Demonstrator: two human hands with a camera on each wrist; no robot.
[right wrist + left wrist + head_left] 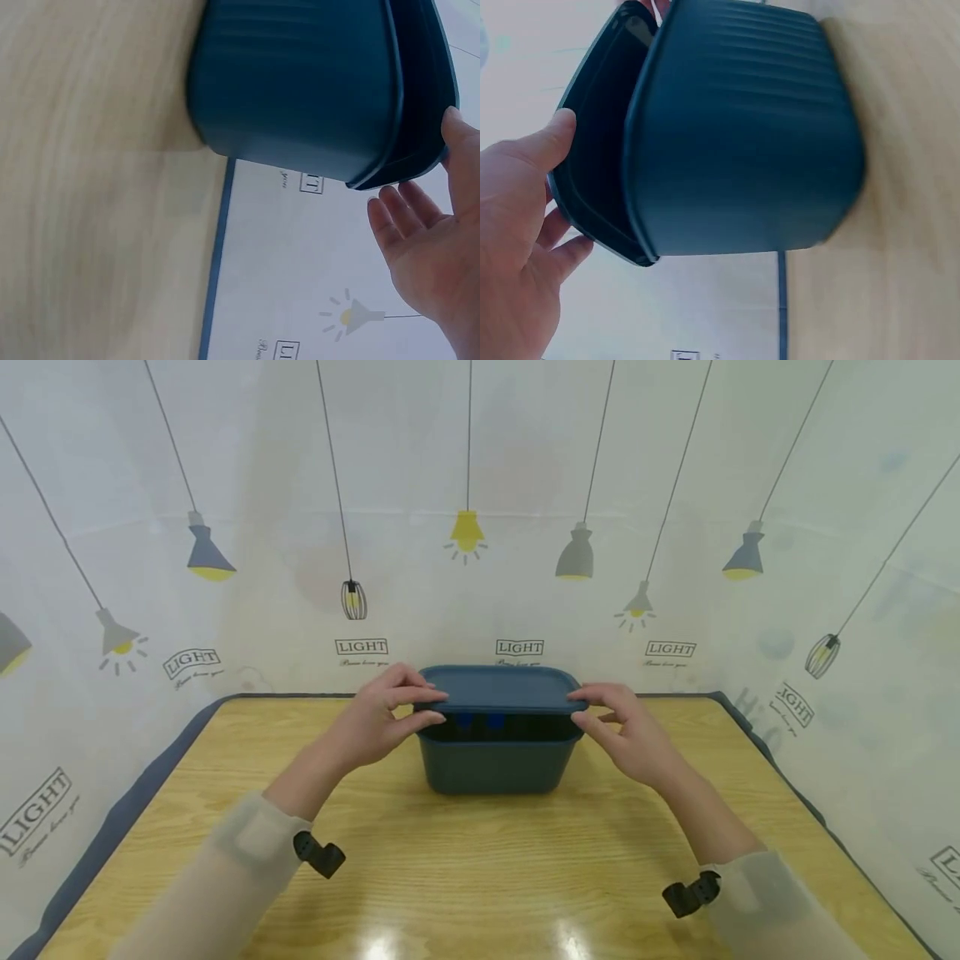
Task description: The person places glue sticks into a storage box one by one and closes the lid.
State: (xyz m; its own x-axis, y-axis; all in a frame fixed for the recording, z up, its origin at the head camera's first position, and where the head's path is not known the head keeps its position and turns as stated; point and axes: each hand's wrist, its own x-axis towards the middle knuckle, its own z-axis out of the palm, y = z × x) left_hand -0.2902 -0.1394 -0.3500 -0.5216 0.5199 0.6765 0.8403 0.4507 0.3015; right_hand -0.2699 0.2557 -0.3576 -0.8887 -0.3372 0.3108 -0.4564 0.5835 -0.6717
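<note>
A dark blue-green storage bin [495, 770] stands on the wooden table near its far edge. Its matching lid [501, 687] is tilted, with the front edge raised above the bin's rim and the back edge down close to the rim. My left hand [378, 714] pinches the lid's front left corner between thumb and fingers. At the front right corner, my right hand [626, 731] pinches the lid the same way. Through the gap, bits of bright blue show in the bin's dark inside; most of the inside is hidden by the lid.
The wooden table [480, 868] reaches back to a white cloth wall [420, 477] printed with hanging lamps, just behind the bin. More of this cloth rises along both sides. A small black wrist device [318, 853] sits on each sleeve.
</note>
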